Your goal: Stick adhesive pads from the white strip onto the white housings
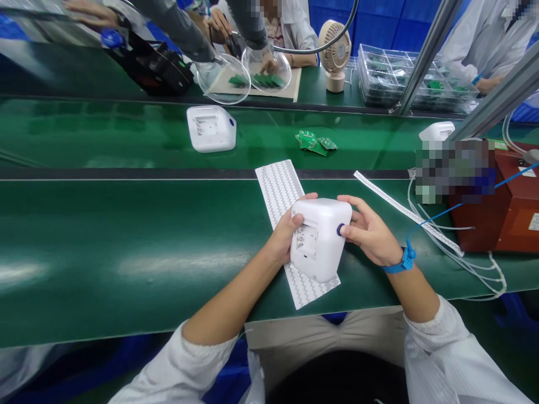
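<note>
Here, two hands (283, 237) hold one white casing (326, 247) over one sheet (278, 188).

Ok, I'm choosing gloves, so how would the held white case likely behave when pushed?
The case is probably stiff: it shows no bending between the left hand and right hand. Its smooth, shiny surface could make it a little slippery. Its broad, boxy shape suggests it would slide rather than roll.

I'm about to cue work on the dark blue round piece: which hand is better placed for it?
Probably the right hand: its thumb is at the dark blue round piece on the white housing. The left hand grips the opposite side.
</note>
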A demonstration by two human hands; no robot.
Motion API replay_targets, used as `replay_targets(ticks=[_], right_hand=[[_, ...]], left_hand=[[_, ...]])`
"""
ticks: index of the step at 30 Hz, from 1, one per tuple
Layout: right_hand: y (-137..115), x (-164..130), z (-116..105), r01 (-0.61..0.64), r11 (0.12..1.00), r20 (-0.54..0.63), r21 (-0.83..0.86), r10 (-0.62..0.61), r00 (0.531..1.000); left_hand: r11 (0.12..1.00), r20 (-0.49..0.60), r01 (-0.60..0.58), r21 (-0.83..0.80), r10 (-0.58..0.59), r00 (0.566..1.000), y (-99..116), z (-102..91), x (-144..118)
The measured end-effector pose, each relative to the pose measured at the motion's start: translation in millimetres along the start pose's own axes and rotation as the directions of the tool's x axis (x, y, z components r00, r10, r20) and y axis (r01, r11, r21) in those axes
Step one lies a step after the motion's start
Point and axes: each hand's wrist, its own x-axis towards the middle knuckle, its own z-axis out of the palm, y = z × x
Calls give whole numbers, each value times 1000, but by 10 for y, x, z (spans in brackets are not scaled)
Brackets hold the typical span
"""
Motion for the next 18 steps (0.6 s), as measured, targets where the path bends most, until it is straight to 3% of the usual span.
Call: replay_targets(ticks=[18], right_hand=[[133, 94, 1, -71, 986, -47, 150, 79, 996]], left_hand=[[999, -89, 52, 15, -50, 995, -101, -124, 48]])
